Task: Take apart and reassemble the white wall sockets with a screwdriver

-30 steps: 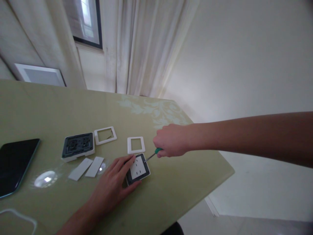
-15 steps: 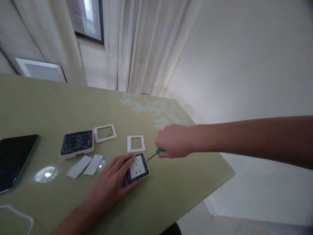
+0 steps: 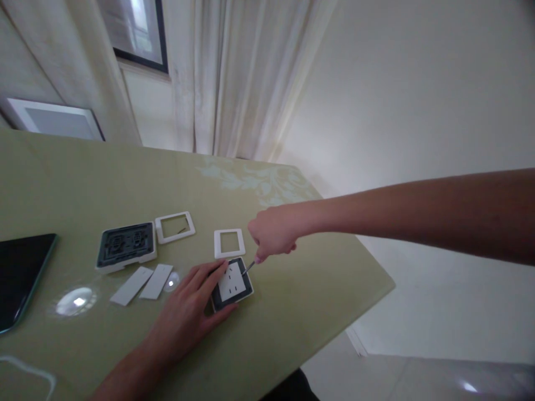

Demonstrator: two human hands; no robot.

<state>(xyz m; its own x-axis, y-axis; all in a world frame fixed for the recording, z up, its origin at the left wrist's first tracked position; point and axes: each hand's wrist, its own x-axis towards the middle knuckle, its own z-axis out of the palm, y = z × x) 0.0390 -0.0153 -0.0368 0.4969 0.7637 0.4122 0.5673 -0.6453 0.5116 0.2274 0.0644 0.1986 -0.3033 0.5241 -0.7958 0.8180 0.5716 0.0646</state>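
Observation:
My left hand (image 3: 189, 303) is closed around the near and left edges of a wall socket (image 3: 233, 284), holding it against the table. The socket has a white slotted face within a dark border. In my right fist (image 3: 273, 231) is a screwdriver (image 3: 249, 267); its handle is hidden by the fingers. The metal shaft slants down to the dark border on the socket's right side, where the tip appears to touch. Just beyond the socket lies a white square frame (image 3: 217, 245).
To the left are a second white frame (image 3: 159, 230) with small thin pieces inside it, a dark-faced socket unit (image 3: 127, 244) and two white strips (image 3: 156, 282). A dark-screened device (image 3: 25, 278) and a white cable (image 3: 33, 368) lie farther left on the table (image 3: 301, 301).
My right hand has turned around the screwdriver and moved in closer to the socket, hiding the green handle. The left hand keeps its hold; the whole view has shifted slightly.

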